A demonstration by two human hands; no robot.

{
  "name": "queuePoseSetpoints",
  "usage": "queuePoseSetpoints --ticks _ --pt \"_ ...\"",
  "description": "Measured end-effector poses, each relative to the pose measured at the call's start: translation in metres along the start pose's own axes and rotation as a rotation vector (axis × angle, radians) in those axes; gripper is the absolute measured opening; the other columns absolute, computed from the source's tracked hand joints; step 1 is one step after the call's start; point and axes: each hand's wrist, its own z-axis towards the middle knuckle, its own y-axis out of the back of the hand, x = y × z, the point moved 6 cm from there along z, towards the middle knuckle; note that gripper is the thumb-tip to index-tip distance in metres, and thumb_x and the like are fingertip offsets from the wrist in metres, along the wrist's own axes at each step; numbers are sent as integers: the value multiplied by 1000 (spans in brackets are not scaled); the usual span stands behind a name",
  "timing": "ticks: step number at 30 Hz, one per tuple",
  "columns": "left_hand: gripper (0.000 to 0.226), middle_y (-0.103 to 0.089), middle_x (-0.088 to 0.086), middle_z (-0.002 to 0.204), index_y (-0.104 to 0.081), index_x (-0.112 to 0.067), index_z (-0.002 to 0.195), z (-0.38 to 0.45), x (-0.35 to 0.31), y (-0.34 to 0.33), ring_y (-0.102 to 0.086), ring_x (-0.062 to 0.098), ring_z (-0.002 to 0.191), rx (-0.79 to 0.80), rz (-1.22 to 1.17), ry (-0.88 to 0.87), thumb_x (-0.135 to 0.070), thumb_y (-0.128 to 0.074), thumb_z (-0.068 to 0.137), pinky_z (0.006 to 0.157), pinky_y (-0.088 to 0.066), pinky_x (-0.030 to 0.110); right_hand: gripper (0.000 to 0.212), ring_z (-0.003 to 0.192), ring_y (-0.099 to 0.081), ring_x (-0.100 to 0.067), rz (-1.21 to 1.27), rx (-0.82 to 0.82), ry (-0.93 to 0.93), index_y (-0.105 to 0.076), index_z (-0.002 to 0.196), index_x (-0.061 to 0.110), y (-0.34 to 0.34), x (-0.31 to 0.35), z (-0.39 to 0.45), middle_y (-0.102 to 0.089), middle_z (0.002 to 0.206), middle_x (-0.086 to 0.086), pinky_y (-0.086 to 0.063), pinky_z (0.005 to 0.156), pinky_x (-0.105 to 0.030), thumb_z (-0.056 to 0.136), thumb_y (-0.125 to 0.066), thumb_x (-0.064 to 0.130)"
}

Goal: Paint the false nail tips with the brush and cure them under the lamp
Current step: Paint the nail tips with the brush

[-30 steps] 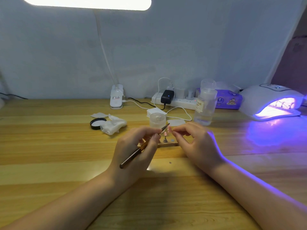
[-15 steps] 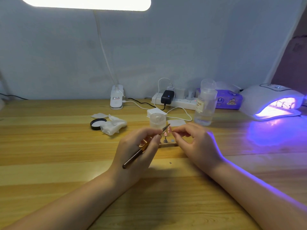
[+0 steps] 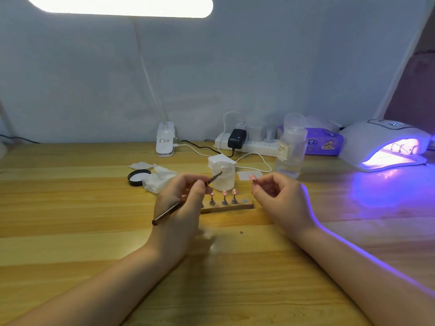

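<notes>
I see my left hand (image 3: 181,203) gripping the brush (image 3: 188,196), my right hand (image 3: 277,196) pinching a nail tip (image 3: 252,177) at 1 o'clock of the holder (image 3: 235,206). They've separated; bare table (image 3: 70,208) lies at 9 o'clock, the lamp (image 3: 386,144) at 2 o'clock.

Bare tabletop (image 3: 70,231) lies open near and to the left. Far of the hands, a wooden stand (image 3: 227,206), jar (image 3: 223,176), bottle (image 3: 290,147) and power strip (image 3: 249,144) crowd the middle; the glowing lamp (image 3: 386,144) blocks far right.
</notes>
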Motion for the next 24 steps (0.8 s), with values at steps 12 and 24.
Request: queuePoseSetpoints --ticks 12,24 --pt "15 -73 -3 88 -67 -19 97 -2 10 -1 -67 9 88 -45 -109 195 -18 -52 98 70 -44 23 8 65 -53 -6 -148 137 -6 -73 70 32 -9 -8 5 -65 72 11 -39 59 -12 78 -77 32" --pt "14 -73 -2 89 -67 -20 98 -3 10 -2 -68 7 89 -20 -108 201 -16 -54 97 72 -46 23 10 67 -51 -1 -282 164 -20 -77 76 24 -9 -15 8 -62 73 11 -37 60 -15 76 -78 34"
